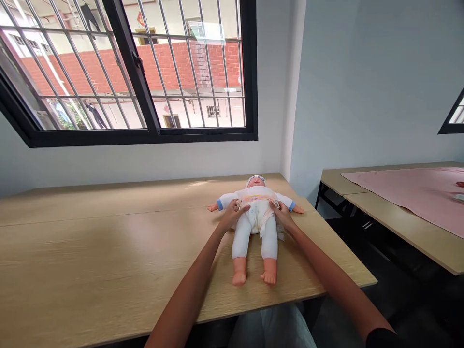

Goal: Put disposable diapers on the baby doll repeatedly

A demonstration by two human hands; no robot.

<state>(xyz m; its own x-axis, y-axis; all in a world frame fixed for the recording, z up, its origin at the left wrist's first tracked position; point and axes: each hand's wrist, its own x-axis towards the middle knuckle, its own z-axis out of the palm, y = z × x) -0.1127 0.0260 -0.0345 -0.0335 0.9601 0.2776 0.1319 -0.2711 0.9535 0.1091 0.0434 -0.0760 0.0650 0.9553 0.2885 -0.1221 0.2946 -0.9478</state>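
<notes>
While a baby doll (255, 191) lies on its back near the right end of the worktop (119, 261), feet toward you, a white diaper (258, 217) covers its hips. Your left hand (234, 213) pinches one side of the diaper's waist; your right hand (284, 214) pinches the other. Beyond the doll's head, a wall holds a barred window (135, 67). Rightward, a second worktop (398, 222) carries pink cloth (409, 193).

Matt cloth-clad doll (258, 215), smooth, softly glossy wood-grain table (108, 256)

Black sleeve (382, 337), greyish trousers (271, 328)
</notes>
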